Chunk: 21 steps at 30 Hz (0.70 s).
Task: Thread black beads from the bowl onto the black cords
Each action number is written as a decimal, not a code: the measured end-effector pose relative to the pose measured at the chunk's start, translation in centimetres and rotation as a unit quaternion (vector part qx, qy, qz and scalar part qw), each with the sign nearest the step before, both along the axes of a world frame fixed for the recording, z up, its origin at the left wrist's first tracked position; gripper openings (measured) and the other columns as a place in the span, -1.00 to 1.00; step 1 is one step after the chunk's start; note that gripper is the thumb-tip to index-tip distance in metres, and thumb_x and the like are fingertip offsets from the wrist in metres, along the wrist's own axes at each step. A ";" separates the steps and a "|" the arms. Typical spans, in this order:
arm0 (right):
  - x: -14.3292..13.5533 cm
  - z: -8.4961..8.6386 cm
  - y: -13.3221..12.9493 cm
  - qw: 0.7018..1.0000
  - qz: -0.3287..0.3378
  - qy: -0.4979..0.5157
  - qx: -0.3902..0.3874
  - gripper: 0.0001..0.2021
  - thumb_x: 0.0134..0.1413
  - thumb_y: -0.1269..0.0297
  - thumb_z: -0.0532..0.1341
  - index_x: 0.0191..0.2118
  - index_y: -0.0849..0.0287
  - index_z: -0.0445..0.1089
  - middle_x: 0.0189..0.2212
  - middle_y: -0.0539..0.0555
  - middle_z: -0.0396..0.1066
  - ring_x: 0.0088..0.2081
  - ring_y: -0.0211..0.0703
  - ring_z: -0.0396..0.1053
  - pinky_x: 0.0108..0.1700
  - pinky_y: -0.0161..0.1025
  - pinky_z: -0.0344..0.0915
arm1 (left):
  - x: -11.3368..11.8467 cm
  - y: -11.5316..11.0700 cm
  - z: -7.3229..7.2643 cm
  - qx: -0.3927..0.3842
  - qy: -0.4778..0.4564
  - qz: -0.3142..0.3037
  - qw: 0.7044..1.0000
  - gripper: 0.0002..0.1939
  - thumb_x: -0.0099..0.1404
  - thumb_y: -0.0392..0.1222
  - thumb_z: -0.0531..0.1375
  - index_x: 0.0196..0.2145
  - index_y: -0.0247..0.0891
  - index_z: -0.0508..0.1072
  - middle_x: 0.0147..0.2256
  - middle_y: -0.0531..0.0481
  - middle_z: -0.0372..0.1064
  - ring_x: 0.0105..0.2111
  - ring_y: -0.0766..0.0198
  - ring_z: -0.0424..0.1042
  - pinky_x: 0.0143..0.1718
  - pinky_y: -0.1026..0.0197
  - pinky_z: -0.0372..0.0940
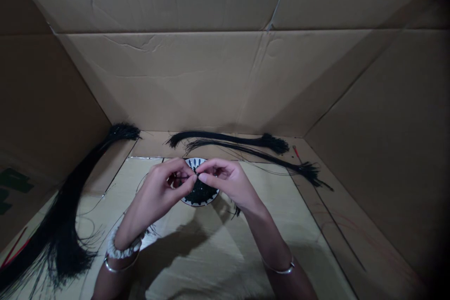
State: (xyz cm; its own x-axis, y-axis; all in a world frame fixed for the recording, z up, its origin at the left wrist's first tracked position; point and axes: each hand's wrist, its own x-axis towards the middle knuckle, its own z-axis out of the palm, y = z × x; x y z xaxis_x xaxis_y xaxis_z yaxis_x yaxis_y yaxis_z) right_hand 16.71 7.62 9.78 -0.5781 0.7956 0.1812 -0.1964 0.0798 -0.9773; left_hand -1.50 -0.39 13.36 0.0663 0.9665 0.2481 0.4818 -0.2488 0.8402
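Note:
My left hand (165,186) and my right hand (225,180) meet fingertip to fingertip above a small patterned bowl (192,162) filled with tiny black beads (199,192). Both pinch something very small and dark between thumb and forefinger, likely a bead on a thin black thread; it is too small to tell exactly. A thin thread trails from the hands down to the left. I wear bracelets on both wrists.
Cardboard walls enclose the work surface (211,253) on three sides. A large bundle of black threads (66,215) lies along the left wall. Two thinner black thread bundles (246,143) lie at the back. A small red item (296,151) sits near the right wall.

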 end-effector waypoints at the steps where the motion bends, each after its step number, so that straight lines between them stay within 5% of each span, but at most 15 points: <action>1: 0.0 0.1 -0.1 1.000 -0.004 -0.002 0.002 -0.90 0.01 0.23 0.44 -0.28 -0.01 0.62 -0.31 0.00 0.58 -0.24 -0.14 0.49 -0.12 -0.15 0.40 | 0.0 0.0 0.0 0.001 -0.002 0.000 1.000 -0.83 0.38 -0.14 0.21 -0.35 -0.24 0.48 -0.40 0.03 0.42 -0.40 0.32 0.35 -0.40 0.27 0.20; 14: 0.7 0.5 -0.7 0.991 -0.074 -0.083 0.071 -0.88 0.12 0.13 0.37 -0.32 0.03 0.60 -0.33 0.04 0.58 -0.28 -0.11 0.45 -0.20 -0.13 0.34 | 0.2 0.3 -0.1 0.047 0.038 0.036 0.997 -0.85 0.35 -0.07 0.27 -0.24 -0.20 0.49 -0.22 0.00 0.27 -0.36 0.32 0.24 -0.42 0.27 0.15; 21: 1.0 1.1 -1.3 0.984 -0.086 -0.118 0.099 -0.88 0.17 0.18 0.33 -0.30 0.09 0.58 -0.36 0.01 0.56 -0.29 -0.15 0.44 -0.20 -0.18 0.32 | 0.7 0.0 -0.1 0.056 0.039 0.055 0.996 -0.88 0.39 -0.30 0.15 -0.15 -0.15 0.44 -0.19 0.03 0.20 -0.33 0.32 0.20 -0.40 0.29 0.16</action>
State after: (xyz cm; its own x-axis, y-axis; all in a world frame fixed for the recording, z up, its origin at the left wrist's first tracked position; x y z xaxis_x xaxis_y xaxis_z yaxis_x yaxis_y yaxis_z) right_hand 17.75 6.35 10.89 -0.4824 0.8481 0.2189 0.0672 0.2851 -0.9561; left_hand -0.78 -0.38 13.24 -0.0153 0.9354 0.3532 0.5737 -0.2811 0.7694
